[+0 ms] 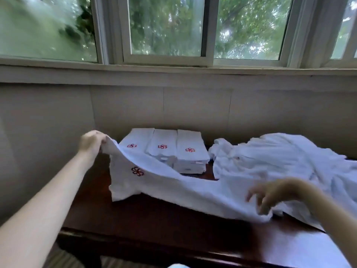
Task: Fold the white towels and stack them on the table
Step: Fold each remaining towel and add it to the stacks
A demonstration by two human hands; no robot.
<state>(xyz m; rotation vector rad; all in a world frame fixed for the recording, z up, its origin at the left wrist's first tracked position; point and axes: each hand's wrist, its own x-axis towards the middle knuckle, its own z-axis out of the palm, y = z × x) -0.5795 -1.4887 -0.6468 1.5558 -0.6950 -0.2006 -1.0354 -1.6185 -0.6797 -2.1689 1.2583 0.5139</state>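
Towel (173, 182) in work: one white towel, unfolded, is stretched slantwise across the table (154, 219), from the left rear area down to the front right.

1. Left end. The left hand (90, 143) holds the towel's upper corner above the table's left edge, fingers curled round the cloth. The end is lifted clear of the surface, and the cloth below it hangs in a flap. A red flower emblem (137, 171) shows on this raised part.
2. Right end. The towel sags towards the front right, where its edge lies bunched on the table. The right hand (274, 192) is over that bunched edge, fingers spread and bent downward. It is blurred, and it cannot be told whether the fingertips grip the cloth or only meet it.
3. Folded stacks (164, 140). Three piles of folded white towels stand side by side along the rear edge, against the wall (193, 107). Each top towel carries the same red emblem. The lifted towel partly covers the front of the left pile.
4. Loose heap (280, 157). Crumpled white towels cover the right side of the table, just beside the right-hand pile. The stretched towel's right end overlaps this heap.

A window (166, 26) with green foliage behind it runs above the wall.
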